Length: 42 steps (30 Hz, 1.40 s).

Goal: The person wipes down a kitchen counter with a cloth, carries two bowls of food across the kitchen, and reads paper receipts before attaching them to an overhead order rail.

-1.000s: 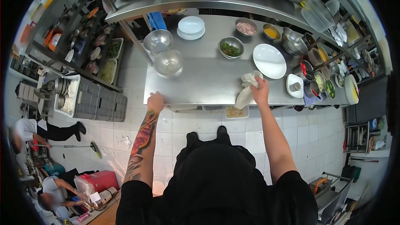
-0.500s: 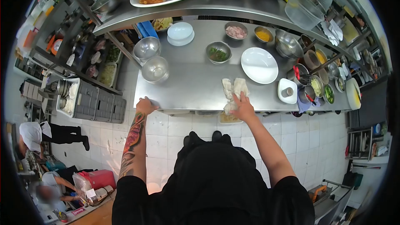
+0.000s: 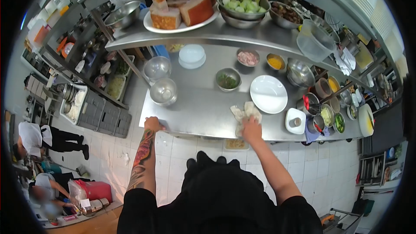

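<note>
Near the steel table's (image 3: 195,117) front edge, my right hand (image 3: 251,129) lies on a crumpled whitish cloth (image 3: 248,110), palm down with fingers stretched forward. My left hand (image 3: 154,124) is curled on the table's edge at the front left corner, thumb pointing right. Behind the cloth stand a bowl of chopped greens (image 3: 228,79) and an empty white oval plate (image 3: 268,94). A small square white dish (image 3: 295,121) is right of the cloth. Two steel bowls (image 3: 157,69) (image 3: 164,92) stand beyond my left hand.
The overhead shelf (image 3: 242,34) holds a platter of meat blocks (image 3: 197,11), a bowl of green chunks (image 3: 243,5) and a clear container (image 3: 315,40). Several pots and bowls line the table's right end. Grey crates (image 3: 104,115) stand left. Two people (image 3: 32,135) (image 3: 47,184) are at lower left.
The cloth, bunched in my right hand and hanging a second ago, now lies on the table under that hand. The view has tilted up, showing more of the shelf.
</note>
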{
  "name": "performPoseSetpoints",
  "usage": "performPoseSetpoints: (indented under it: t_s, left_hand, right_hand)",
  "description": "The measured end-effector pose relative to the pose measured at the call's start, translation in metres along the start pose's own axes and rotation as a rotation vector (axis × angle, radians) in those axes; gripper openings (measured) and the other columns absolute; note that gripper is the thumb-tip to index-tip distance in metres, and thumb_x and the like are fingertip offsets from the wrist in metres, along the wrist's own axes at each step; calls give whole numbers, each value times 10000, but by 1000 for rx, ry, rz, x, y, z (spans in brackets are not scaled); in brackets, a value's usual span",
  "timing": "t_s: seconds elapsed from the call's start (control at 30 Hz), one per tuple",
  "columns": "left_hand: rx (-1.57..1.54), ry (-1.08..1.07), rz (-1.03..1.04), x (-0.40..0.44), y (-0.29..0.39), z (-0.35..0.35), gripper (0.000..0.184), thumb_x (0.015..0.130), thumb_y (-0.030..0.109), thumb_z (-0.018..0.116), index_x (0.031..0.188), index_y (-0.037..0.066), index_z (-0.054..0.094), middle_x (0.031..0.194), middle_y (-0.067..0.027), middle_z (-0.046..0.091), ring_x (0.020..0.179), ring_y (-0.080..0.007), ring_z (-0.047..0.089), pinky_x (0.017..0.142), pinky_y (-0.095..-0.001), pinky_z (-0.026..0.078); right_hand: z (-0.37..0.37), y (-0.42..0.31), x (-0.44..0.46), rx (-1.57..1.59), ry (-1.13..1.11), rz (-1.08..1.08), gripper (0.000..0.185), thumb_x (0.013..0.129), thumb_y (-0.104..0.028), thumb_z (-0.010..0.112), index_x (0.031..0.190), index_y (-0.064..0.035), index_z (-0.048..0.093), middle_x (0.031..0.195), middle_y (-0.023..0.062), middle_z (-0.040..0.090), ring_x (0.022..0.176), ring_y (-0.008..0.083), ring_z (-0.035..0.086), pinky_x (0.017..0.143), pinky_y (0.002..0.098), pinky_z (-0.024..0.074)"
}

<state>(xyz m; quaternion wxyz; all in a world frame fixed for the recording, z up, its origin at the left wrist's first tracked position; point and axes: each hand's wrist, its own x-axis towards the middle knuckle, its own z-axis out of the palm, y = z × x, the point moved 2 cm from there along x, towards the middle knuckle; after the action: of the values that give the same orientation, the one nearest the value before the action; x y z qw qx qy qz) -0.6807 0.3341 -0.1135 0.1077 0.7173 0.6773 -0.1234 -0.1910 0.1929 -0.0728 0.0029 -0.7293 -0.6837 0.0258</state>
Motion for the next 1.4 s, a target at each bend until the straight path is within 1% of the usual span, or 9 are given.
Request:
performPoseSetpoints:
  t_s: [0.07, 0.17, 0.3, 0.47, 0.53, 0.8, 1.07, 1.13, 1.4]
  left_hand:
    - [-6, -19, -36, -1, 4, -5, 687, 555, 535, 888, 964, 5, 730, 998, -174, 717, 982, -344, 691, 979, -424, 504]
    - [-24, -43, -58, -4, 7, -11, 714, 544, 540, 893, 985, 3, 729, 1022, -170, 716, 1020, -344, 681, 950, -416, 524]
    - [-16, -49, -94, -3, 0, -2, 778, 546, 554, 891, 1037, -23, 714, 1101, -215, 684, 1154, -406, 610, 909, -406, 545]
    - [-62, 35, -128, -4, -4, 9, 824, 540, 569, 892, 1018, -69, 686, 1154, -255, 659, 1107, -403, 638, 899, -423, 543]
    - [-55, 11, -124, 0, -7, 13, 862, 561, 594, 868, 1102, -49, 679, 1165, -256, 644, 1228, -459, 548, 879, -408, 558]
    - [21, -128, -31, -4, 7, -24, 742, 553, 579, 879, 1039, 42, 719, 1051, -140, 709, 1054, -312, 674, 997, -447, 487]
    - [70, -128, 25, 6, 8, -11, 643, 586, 530, 884, 1027, 86, 733, 1063, -109, 716, 1020, -276, 686, 1018, -505, 453]
    - [105, 39, 112, 3, 5, -10, 633, 550, 596, 867, 887, 73, 752, 888, -99, 730, 860, -265, 719, 786, -384, 545]
    - [-53, 66, 193, -4, -8, -5, 612, 582, 579, 849, 898, 63, 753, 905, -124, 727, 897, -299, 707, 978, -458, 473]
  right_hand:
    - [4, -12, -15, -1, -243, -7, 632, 796, -311, 730, 1350, -83, 529, 1417, 283, 384, 1201, 459, 470, 968, 516, 447]
    - [46, -15, -24, -153, 19, -55, 755, 767, -362, 763, 1380, -22, 484, 1448, 336, 327, 1240, 540, 410, 980, 539, 449]
    - [43, -23, -7, -143, -113, 7, 875, 714, -423, 805, 1368, 51, 469, 1460, 365, 300, 1259, 590, 373, 925, 545, 495]
    - [41, -27, -1, -237, -161, 35, 935, 691, -460, 832, 1383, 40, 448, 1468, 352, 284, 1255, 569, 394, 888, 497, 536]
    - [37, -30, -1, -249, -174, 13, 941, 690, -464, 831, 1384, 44, 448, 1465, 358, 289, 1248, 569, 403, 884, 499, 540]
    - [73, -27, 3, -319, -107, 74, 981, 696, -479, 823, 1422, 43, 419, 1487, 392, 250, 1253, 595, 396, 887, 516, 540]
    - [64, -20, 10, -241, -146, 87, 995, 617, -411, 893, 1375, 43, 437, 1442, 383, 299, 1208, 561, 449, 849, 452, 570]
    - [60, -22, 15, -226, -113, 92, 944, 598, -353, 918, 1320, 56, 468, 1409, 383, 324, 1165, 540, 483, 792, 416, 594]
    - [44, -31, 17, -258, -305, 198, 1048, 583, -371, 932, 1399, 9, 396, 1470, 341, 275, 1192, 485, 501, 863, 422, 578]
